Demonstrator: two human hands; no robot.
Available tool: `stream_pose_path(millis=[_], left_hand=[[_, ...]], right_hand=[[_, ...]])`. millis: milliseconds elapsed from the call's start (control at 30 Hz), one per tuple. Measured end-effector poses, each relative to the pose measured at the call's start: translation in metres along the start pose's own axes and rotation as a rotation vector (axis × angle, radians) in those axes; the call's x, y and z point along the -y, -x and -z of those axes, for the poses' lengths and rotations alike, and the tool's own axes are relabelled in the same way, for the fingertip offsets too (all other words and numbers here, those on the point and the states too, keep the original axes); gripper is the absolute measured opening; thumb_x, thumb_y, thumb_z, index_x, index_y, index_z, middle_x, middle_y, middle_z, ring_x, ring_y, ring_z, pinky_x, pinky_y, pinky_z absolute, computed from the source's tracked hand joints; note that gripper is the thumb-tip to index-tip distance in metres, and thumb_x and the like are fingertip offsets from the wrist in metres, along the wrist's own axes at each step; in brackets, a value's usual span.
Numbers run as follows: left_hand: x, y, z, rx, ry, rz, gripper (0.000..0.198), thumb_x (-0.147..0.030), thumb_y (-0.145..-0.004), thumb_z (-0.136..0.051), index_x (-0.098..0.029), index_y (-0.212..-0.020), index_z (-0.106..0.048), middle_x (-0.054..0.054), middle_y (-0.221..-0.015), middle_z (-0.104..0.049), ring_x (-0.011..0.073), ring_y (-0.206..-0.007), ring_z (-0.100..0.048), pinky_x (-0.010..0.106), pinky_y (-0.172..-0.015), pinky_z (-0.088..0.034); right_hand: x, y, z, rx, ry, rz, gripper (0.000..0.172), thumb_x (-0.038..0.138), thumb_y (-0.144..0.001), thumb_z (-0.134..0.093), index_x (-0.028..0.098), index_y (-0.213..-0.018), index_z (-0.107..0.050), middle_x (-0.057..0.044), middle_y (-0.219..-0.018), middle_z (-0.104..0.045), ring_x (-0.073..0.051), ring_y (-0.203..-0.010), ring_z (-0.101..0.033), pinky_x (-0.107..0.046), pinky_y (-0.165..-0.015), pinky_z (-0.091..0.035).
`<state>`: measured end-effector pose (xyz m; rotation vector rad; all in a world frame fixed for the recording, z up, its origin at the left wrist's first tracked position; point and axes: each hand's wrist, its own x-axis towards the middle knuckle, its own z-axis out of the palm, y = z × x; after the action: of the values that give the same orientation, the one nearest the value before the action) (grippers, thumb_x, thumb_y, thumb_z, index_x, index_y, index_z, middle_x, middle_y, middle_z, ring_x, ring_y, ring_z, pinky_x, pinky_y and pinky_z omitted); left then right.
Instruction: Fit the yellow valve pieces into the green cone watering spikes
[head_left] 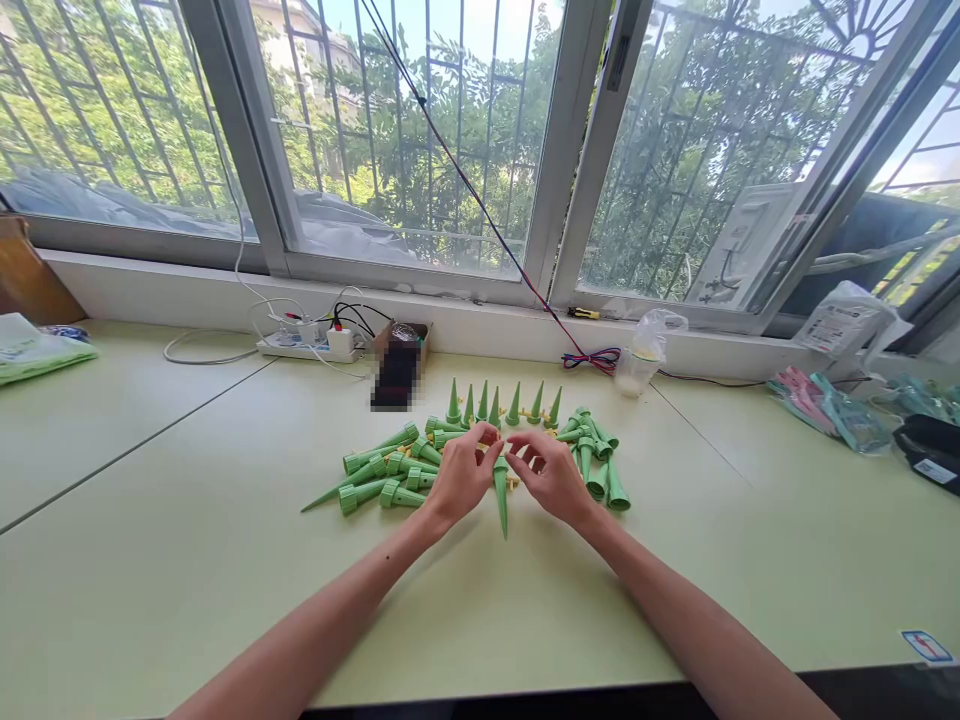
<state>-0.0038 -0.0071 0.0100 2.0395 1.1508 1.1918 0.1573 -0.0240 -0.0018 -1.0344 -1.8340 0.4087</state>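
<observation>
My left hand [466, 468] is closed, thumb and fingers pinched at the top of a green plastic watering spike [502, 502], whose tip points down toward me. Close beside it, my right hand [553, 474] has its fingertips bent together at the same end; whatever small piece they hold is hidden. More green spikes with ribbed caps [367, 494] lie piled left of my hands. To the right lies a heap of hollow green cones [598, 455]. Beyond my hands, several green spikes [513, 404] stand upright in a row, with small yellow parts [547, 424] near them.
A power strip [300, 346] with cables and a small open box [405, 345] sit by the windowsill. A plastic cup with a bag [641, 360] stands behind the cones. Packets [832, 410] and a black item [930, 450] lie at the far right. The table [480, 620] has a near edge.
</observation>
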Motion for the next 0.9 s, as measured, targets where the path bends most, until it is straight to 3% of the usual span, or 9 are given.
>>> stream_pose_path(millis=[267, 467, 567, 900], left_hand=[[-0.0009, 0.0017, -0.0027, 0.050, 0.294, 0.092, 0.022, -0.039, -0.084, -0.059, -0.019, -0.082, -0.051, 0.002, -0.076, -0.070, 0.0084, -0.033, -0.052, 0.018, -0.033, -0.034], [-0.0010, 0.0013, -0.0047, 0.072, 0.466, 0.181, 0.027, -0.042, -0.083, -0.060, -0.018, -0.077, -0.050, -0.004, -0.051, -0.060, 0.0101, -0.028, -0.048, 0.017, -0.027, -0.027], [-0.0026, 0.0008, -0.0045, 0.069, 0.494, 0.214, 0.028, -0.043, -0.083, -0.061, -0.018, -0.075, -0.050, -0.006, -0.041, -0.053, 0.0105, -0.026, -0.046, 0.017, -0.026, -0.026], [-0.0040, -0.0002, -0.0051, 0.090, 0.508, 0.213, 0.034, -0.048, -0.081, -0.061, -0.016, -0.072, -0.054, -0.004, -0.043, -0.055, 0.0094, -0.030, -0.047, 0.018, -0.029, -0.030]], right_hand=[[0.0026, -0.0006, 0.0016, -0.006, -0.007, 0.010, 0.013, 0.028, -0.089, -0.059, 0.019, -0.098, -0.063, -0.003, -0.088, -0.059, -0.010, -0.061, -0.057, -0.021, -0.053, -0.048], [0.0025, -0.0006, 0.0019, -0.012, -0.013, 0.012, 0.012, 0.028, -0.090, -0.059, 0.020, -0.095, -0.066, -0.003, -0.087, -0.056, -0.011, -0.065, -0.057, -0.021, -0.055, -0.047], [0.0018, -0.0003, 0.0012, -0.023, -0.019, 0.011, 0.012, 0.029, -0.090, -0.059, 0.020, -0.095, -0.066, -0.003, -0.087, -0.055, -0.011, -0.065, -0.056, -0.021, -0.053, -0.046], [0.0037, 0.0008, 0.0010, -0.055, -0.020, 0.011, 0.016, 0.029, -0.094, -0.051, 0.020, -0.098, -0.065, -0.004, -0.089, -0.060, -0.012, -0.066, -0.057, -0.023, -0.056, -0.048]])
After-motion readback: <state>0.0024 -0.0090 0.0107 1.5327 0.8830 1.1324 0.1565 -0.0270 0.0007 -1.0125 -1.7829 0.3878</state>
